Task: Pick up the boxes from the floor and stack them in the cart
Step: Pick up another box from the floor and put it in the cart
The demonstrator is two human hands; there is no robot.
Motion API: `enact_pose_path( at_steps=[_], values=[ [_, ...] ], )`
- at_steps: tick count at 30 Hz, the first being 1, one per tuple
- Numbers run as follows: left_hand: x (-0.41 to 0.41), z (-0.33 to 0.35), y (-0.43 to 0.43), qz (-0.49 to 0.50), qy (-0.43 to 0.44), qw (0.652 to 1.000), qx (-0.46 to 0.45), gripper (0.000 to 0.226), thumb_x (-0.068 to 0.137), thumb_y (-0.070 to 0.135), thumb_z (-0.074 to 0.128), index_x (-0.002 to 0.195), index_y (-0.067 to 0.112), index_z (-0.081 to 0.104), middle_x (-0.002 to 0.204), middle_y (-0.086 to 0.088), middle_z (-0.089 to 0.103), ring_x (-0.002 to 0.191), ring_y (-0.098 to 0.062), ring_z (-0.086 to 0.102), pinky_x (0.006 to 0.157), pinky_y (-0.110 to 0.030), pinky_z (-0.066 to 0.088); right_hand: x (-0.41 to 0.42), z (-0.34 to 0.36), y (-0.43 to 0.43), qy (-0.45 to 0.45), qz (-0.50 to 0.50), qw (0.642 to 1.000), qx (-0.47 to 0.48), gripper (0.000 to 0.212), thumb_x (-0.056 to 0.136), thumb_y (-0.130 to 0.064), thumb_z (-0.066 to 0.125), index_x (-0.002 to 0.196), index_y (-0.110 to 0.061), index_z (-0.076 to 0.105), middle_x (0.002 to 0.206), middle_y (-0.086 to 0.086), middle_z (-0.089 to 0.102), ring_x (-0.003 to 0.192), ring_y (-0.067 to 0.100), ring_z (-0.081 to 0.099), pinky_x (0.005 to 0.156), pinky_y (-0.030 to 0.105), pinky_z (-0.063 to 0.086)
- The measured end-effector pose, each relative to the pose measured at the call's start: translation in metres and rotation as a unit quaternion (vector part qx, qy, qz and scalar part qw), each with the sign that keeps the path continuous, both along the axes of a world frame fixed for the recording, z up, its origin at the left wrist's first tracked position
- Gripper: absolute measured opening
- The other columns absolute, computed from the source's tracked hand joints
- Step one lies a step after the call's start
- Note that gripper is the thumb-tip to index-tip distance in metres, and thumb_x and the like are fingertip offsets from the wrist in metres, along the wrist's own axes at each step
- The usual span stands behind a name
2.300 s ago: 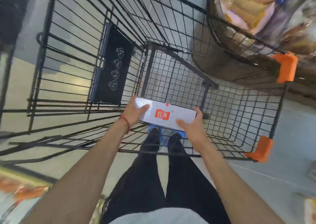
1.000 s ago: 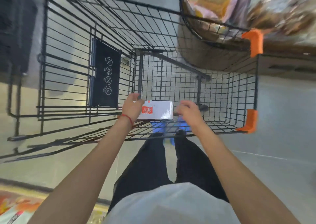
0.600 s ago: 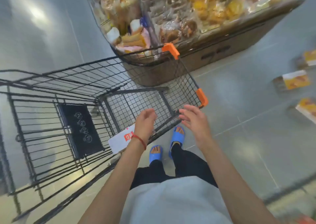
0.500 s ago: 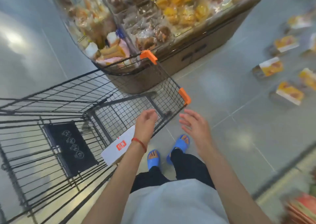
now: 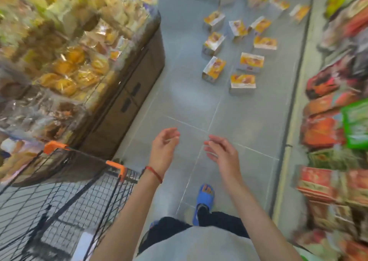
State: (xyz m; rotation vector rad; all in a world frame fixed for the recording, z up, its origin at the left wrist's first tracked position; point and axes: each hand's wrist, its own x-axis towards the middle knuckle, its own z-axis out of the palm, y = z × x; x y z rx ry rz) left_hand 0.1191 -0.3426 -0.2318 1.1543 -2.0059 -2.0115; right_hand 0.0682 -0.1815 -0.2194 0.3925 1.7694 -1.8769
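1. Task objects: a scatter of small rectangular cardboard boxes with orange-yellow printed faces and pale sides (image 5: 243,81) lies on the grey tiled floor (image 5: 249,119) ahead of the person, well apart from both hands; some lie flat, others stand on an edge; the print is too blurred to read.
2. Nearest candidates: the box just marked and a second box of the same kind tipped on its edge (image 5: 214,68) sit at the near margin of the scatter, near one another but apart.
3. Left hand (image 5: 164,148): empty, fingers loosely curled and spread, held above bare floor; a thin red cord bracelet (image 5: 154,173) circles the wrist.
4. Right hand (image 5: 223,154): likewise empty, palm turned inward, fingers extended and relaxed; it touches nothing.
5. Receptacle: the black wire shopping cart with orange plastic corner guards (image 5: 59,191) stands at the person's left, just beside the left forearm; a pale flat shape shows at the bottom edge of the view, too cut off to identify.
6. Surroundings: a dark brown display counter heaped with wrapped baked goods (image 5: 127,93) stands beyond the cart; shelves of red and green packets (image 5: 328,125) border the aisle at right; a blue slipper (image 5: 205,196) shows on the forward foot.
7. Step in hand, as a judgement: between loads, facing the scatter with nothing held.
8. Next move calls for: closing on the near boxes, stooping, gripping one by opposite sides, then turning left to the cart.
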Motion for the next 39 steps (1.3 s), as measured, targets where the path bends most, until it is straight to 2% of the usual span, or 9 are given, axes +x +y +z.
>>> enact_pose_path(
  at_steps=[2, 6, 11, 17, 21, 28, 35, 39],
  values=[
    [-0.046, 0.007, 0.018, -0.011, 0.008, 1.000, 0.014, 0.031, 0.093, -0.010, 0.054, 0.117, 0.009, 0.060, 0.099, 0.002, 0.067, 0.071, 0.012, 0.062, 0.060, -0.007, 0.044, -0.037, 0.004, 0.019, 0.011, -0.008, 1.000, 0.006, 0.017, 0.097, 0.000, 0.060, 0.100, -0.016, 0.067, 0.096, 0.012, 0.071, 0.082, 0.018, 0.064, 0.072, 0.020, 0.051],
    [-0.126, 0.017, 0.043, -0.036, 0.011, 0.998, 0.041, 0.029, 0.095, -0.005, 0.053, 0.114, 0.014, 0.061, 0.099, 0.005, 0.068, 0.083, -0.004, 0.061, 0.068, -0.021, 0.042, -0.109, 0.008, 0.053, 0.016, -0.040, 0.999, 0.014, 0.014, 0.097, -0.004, 0.062, 0.102, -0.015, 0.069, 0.093, 0.006, 0.072, 0.084, 0.017, 0.066, 0.076, 0.024, 0.052],
    [-0.238, 0.015, 0.049, -0.077, 0.018, 0.996, 0.030, 0.027, 0.095, -0.003, 0.053, 0.110, 0.018, 0.061, 0.099, 0.007, 0.068, 0.087, -0.011, 0.061, 0.069, -0.023, 0.043, -0.215, 0.008, 0.076, 0.012, -0.094, 0.995, 0.027, 0.014, 0.096, -0.006, 0.062, 0.103, -0.015, 0.070, 0.101, 0.008, 0.073, 0.088, 0.018, 0.067, 0.081, 0.029, 0.053],
    [-0.367, -0.005, 0.032, -0.117, 0.016, 0.992, 0.048, 0.028, 0.095, 0.000, 0.054, 0.110, 0.022, 0.063, 0.102, 0.006, 0.069, 0.091, -0.012, 0.063, 0.075, -0.026, 0.046, -0.335, -0.001, 0.072, 0.001, -0.128, 0.990, 0.051, 0.013, 0.097, -0.009, 0.062, 0.104, -0.016, 0.070, 0.108, 0.010, 0.073, 0.095, 0.020, 0.068, 0.090, 0.032, 0.056],
    [-0.468, -0.014, 0.017, -0.131, -0.012, 0.990, 0.054, 0.027, 0.095, 0.002, 0.054, 0.105, 0.025, 0.064, 0.100, 0.007, 0.070, 0.094, -0.016, 0.062, 0.073, -0.026, 0.046, -0.425, -0.005, 0.059, -0.020, -0.140, 0.988, 0.065, 0.013, 0.096, -0.011, 0.066, 0.107, -0.016, 0.070, 0.105, 0.006, 0.072, 0.094, 0.018, 0.068, 0.088, 0.031, 0.055],
    [-0.607, -0.011, 0.008, -0.176, -0.050, 0.981, 0.058, 0.025, 0.095, 0.003, 0.055, 0.114, 0.016, 0.064, 0.107, 0.001, 0.069, 0.099, -0.016, 0.061, 0.071, -0.026, 0.044, -0.543, -0.010, 0.049, -0.033, -0.072, 0.993, 0.092, 0.018, 0.101, -0.023, 0.062, 0.118, -0.022, 0.067, 0.118, 0.003, 0.070, 0.108, 0.018, 0.068, 0.094, 0.032, 0.055],
    [-0.723, -0.035, 0.016, -0.180, -0.092, 0.978, 0.060, 0.029, 0.095, 0.006, 0.057, 0.121, 0.015, 0.065, 0.111, 0.001, 0.070, 0.102, -0.015, 0.061, 0.077, -0.028, 0.046, -0.666, -0.039, 0.068, -0.059, -0.117, 0.984, 0.122, 0.021, 0.100, -0.019, 0.063, 0.120, -0.018, 0.069, 0.117, 0.005, 0.070, 0.099, 0.014, 0.065, 0.075, 0.024, 0.053],
    [-0.791, -0.060, 0.037, -0.145, -0.123, 0.980, 0.056, 0.029, 0.094, 0.006, 0.058, 0.121, 0.013, 0.065, 0.110, 0.000, 0.070, 0.099, -0.014, 0.062, 0.077, -0.027, 0.047, -0.749, -0.059, 0.091, -0.073, -0.105, 0.985, 0.118, 0.017, 0.100, -0.020, 0.062, 0.117, -0.019, 0.068, 0.117, 0.005, 0.069, 0.099, 0.017, 0.064, 0.079, 0.025, 0.053]
  ],
)
